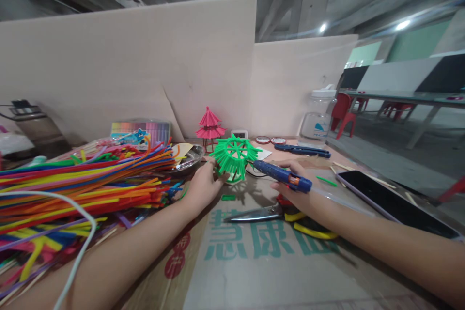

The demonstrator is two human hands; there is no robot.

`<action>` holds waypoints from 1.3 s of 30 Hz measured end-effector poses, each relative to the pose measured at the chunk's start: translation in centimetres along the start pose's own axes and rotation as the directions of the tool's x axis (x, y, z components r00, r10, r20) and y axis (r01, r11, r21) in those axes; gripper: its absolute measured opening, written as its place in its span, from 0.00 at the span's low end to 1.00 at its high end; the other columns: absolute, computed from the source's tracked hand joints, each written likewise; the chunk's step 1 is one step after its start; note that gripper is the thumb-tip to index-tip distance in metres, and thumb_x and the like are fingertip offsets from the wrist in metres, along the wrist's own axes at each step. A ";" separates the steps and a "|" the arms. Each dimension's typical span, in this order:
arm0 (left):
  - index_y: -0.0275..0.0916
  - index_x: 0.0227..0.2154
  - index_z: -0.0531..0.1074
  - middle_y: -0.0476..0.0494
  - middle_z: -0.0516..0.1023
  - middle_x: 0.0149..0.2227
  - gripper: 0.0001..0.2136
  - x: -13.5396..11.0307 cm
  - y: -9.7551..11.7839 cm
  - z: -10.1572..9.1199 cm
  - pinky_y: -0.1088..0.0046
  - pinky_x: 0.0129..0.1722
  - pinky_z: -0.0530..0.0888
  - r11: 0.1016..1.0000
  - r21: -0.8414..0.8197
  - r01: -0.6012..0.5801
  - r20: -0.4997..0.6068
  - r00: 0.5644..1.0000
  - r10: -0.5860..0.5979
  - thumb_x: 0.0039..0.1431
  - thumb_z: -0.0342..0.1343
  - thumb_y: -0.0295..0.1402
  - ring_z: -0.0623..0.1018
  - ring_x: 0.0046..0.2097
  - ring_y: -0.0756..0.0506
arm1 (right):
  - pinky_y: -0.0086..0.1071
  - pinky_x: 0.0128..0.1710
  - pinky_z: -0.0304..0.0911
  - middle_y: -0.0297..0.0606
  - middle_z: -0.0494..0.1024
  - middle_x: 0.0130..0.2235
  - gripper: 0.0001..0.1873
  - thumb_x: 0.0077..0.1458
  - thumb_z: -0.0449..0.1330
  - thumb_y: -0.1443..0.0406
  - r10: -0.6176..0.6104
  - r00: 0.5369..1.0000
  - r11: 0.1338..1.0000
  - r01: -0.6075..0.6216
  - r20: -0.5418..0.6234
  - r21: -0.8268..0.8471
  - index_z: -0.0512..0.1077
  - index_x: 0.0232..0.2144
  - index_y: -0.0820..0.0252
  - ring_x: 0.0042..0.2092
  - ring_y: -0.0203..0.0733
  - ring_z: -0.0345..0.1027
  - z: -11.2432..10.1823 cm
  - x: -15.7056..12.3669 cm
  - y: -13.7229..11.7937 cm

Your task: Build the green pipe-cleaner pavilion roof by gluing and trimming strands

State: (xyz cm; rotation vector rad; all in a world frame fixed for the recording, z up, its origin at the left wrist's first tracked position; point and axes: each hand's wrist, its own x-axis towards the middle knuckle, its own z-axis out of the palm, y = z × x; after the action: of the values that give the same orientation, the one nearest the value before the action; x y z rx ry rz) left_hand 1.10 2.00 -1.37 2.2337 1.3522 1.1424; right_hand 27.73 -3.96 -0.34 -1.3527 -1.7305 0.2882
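From the head view, a green roof-shaped piece (237,155) is pinched at mid-scene by the fingers of the left hand (203,184). A blue glue gun (274,172), nozzle at the piece's right edge, is gripped by the right hand (301,197). Scissors (257,214) are seen nearer, a pink pagoda (209,123) farther.

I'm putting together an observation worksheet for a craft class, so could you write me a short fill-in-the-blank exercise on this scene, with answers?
1. The left hand holds a fringed model coloured ____.
2. The right hand grips a glue gun whose body is mostly ____.
3. The blades of the scissors point toward the person's ____ side.
4. The lid on the clear bottle is ____.

Missing words: green; blue; left; white.
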 end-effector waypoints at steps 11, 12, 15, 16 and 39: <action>0.40 0.49 0.69 0.41 0.80 0.40 0.18 0.1 -0.5 0.2 0.63 0.45 0.76 0.995 -0.058 0.085 0.006 0.996 -0.084 0.57 0.59 0.40 0.80 0.43 0.40 | 0.34 0.29 0.64 0.34 0.80 0.31 0.15 0.51 0.62 0.57 0.015 1.000 1.000 -0.014 0.017 -0.027 0.71 0.42 0.52 0.32 0.46 0.74 0.2 -0.1 0.4; 0.39 0.49 0.69 0.41 0.80 0.40 0.18 0.1 -0.5 0.2 0.63 0.45 0.76 0.995 -0.056 0.088 0.007 0.996 -0.088 0.57 0.59 0.40 0.80 0.43 0.40 | 0.34 0.30 0.64 0.34 0.80 0.31 0.15 0.51 0.62 0.57 0.013 1.000 1.000 -0.012 0.013 -0.027 0.71 0.41 0.52 0.32 0.46 0.74 0.2 -0.1 0.3; 0.38 0.49 0.69 0.40 0.80 0.41 0.18 0.1 -0.5 0.2 0.63 0.45 0.75 0.996 -0.030 0.088 -0.002 0.996 -0.088 0.58 0.58 0.39 0.80 0.44 0.40 | 0.34 0.30 0.64 0.34 0.81 0.31 0.15 0.51 0.62 0.56 -0.031 0.999 0.999 0.030 0.027 0.027 0.71 0.41 0.53 0.31 0.44 0.74 -0.1 -0.2 0.2; 0.38 0.49 0.69 0.40 0.80 0.42 0.18 0.1 -0.4 0.2 0.64 0.46 0.75 0.997 -0.017 0.081 -0.005 0.997 -0.081 0.58 0.58 0.39 0.80 0.44 0.40 | 0.33 0.30 0.65 0.33 0.81 0.31 0.15 0.52 0.62 0.56 -0.046 0.998 0.997 0.043 0.037 0.056 0.71 0.41 0.53 0.30 0.43 0.74 -0.1 -0.2 0.2; 0.38 0.50 0.68 0.40 0.79 0.42 0.19 0.0 0.3 -0.1 0.64 0.46 0.75 0.999 0.001 0.038 0.000 0.999 -0.038 0.57 0.57 0.39 0.80 0.45 0.40 | 0.33 0.31 0.63 0.37 0.81 0.35 0.16 0.50 0.62 0.56 0.004 0.999 1.000 -0.003 0.043 -0.023 0.72 0.41 0.54 0.33 0.45 0.74 -0.1 -0.1 -0.1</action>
State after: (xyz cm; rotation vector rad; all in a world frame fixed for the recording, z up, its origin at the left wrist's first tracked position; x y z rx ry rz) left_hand 1.25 1.85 -1.10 2.1992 1.3887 1.1293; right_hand 27.74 -4.11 -0.24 -1.3758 -1.7722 0.3021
